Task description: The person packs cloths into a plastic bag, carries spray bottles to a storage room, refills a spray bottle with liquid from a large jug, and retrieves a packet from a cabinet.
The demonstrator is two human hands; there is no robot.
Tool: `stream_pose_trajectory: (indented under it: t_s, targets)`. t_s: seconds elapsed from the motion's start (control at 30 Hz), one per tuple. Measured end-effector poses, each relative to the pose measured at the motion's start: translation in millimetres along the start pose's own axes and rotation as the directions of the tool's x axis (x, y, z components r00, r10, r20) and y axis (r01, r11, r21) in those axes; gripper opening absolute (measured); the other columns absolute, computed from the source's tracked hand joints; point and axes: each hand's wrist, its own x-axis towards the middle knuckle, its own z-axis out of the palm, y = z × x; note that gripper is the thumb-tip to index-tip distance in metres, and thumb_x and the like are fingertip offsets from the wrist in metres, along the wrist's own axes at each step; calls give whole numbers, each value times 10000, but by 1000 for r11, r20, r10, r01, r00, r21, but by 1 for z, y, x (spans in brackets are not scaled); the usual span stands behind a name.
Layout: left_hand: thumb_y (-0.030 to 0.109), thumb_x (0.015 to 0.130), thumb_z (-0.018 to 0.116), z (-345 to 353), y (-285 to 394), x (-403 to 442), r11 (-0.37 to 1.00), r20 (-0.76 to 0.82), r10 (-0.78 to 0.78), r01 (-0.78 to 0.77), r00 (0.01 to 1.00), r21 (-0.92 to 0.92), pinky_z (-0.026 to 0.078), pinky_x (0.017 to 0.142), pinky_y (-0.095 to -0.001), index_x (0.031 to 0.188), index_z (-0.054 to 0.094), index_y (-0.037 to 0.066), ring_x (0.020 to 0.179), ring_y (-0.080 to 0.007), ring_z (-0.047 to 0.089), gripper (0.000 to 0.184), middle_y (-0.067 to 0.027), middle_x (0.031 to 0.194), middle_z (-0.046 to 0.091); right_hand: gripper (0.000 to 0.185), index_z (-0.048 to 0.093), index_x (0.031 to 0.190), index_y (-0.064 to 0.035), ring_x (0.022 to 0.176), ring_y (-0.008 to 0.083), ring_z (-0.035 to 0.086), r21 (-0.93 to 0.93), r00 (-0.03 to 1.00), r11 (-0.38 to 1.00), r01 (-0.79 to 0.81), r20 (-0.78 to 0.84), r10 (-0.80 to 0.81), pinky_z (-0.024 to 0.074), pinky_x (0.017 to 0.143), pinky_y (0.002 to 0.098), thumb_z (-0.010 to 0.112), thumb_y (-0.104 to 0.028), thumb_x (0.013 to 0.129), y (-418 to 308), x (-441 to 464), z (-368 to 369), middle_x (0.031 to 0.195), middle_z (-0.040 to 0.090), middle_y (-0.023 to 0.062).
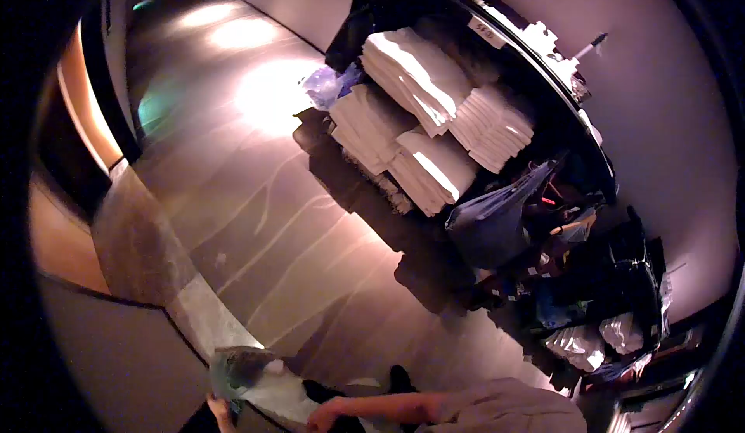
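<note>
- One clear plastic bag (247, 371) is low in my view, across the floor from the cart (605, 177), with something dark inside that I can't identify.
- My left hand (220, 412) is at the bag's near edge; the frame cuts it off, so I can't tell whether its fingers grip the film.
- My right hand (322, 416) is on the cart's side of the bag, beyond a bare forearm; its fingers are hidden, so I can't tell if they are open or closed.
- I count two dark shoes, partly seen, between the bag and the cart.
- Four large stacks of folded white towels (411, 72) sit on the cart; two smaller white stacks (574, 346) lie at its far right.
- One bluish plastic bag (326, 85) is at the cart's left end, one grey bag (493, 219) by its middle.
- One sign (486, 32) on its upper edge is too blurred to read.
- Dark items beside the grey bag merge in shadow; I can't count them.
</note>
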Motion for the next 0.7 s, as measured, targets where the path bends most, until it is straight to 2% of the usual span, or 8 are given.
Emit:
stream_pose_trajectory:
  t_s: [0.17,0.23,0.3,0.37,0.43,0.6,0.67,0.7]
  targets:
    - [183,722,554,30,53,2,936,117,-347,335,931,105,403,459,-277,1021,479,-31,535,-161,491,376,-84,680,530,496,491,1091,-30,869,310,544,264,816,948,179,-578,7,424,727,387,528,-383,744,21,-96,17,967,568,165]
    - [159,718,547,55,95,10,928,171,-370,354,913,115,412,462,-277,1016,481,-33,545,-168,506,360,-92,691,537,461,446,1131,-41,959,314,504,357,754,928,-108,-578,311,400,805,368,493,-345,789,60,-152,13,1043,536,172]
    - [134,713,540,83,139,23,929,232,-369,350,900,122,420,465,-277,1010,484,-34,555,-175,522,346,-100,703,544,469,474,1128,-76,957,336,509,342,597,909,-239,-686,416,415,788,390,511,-366,762,73,-240,-7,1040,537,179]
    - [110,709,534,112,185,40,945,294,-328,314,898,97,428,468,-277,1005,486,-35,564,-181,537,333,-108,714,550,446,511,1080,-65,917,314,533,388,275,915,-113,-872,404,427,766,372,521,-370,755,96,-313,-16,1005,560,158]
    - [85,704,527,146,236,62,969,348,-246,243,905,53,436,471,-277,999,488,-36,574,-188,552,322,-116,726,557,427,526,1064,-71,892,290,550,586,127,800,-128,-791,599,433,758,354,523,-365,755,83,-401,-50,972,579,137]
    - [109,716,550,272,446,82,969,284,-47,-26,958,246,391,455,-248,978,514,-28,527,-118,487,298,-55,643,523,212,533,880,-16,704,225,552,187,-471,977,-100,-874,119,443,644,325,529,-183,750,86,-553,-132,763,573,124]
    - [131,748,546,321,486,96,985,394,36,-99,918,140,381,458,-226,971,523,-9,525,-106,488,264,-43,644,526,302,543,988,-31,870,304,548,374,-438,924,-75,-845,307,436,762,345,539,-215,748,64,-617,-162,934,574,164]
    - [120,751,541,351,515,91,995,441,45,-79,896,59,389,475,-215,994,515,-14,549,-98,499,279,-33,661,532,303,543,990,-41,883,300,537,175,-598,970,-167,-801,42,425,776,348,563,-203,736,80,-636,-179,938,571,155]
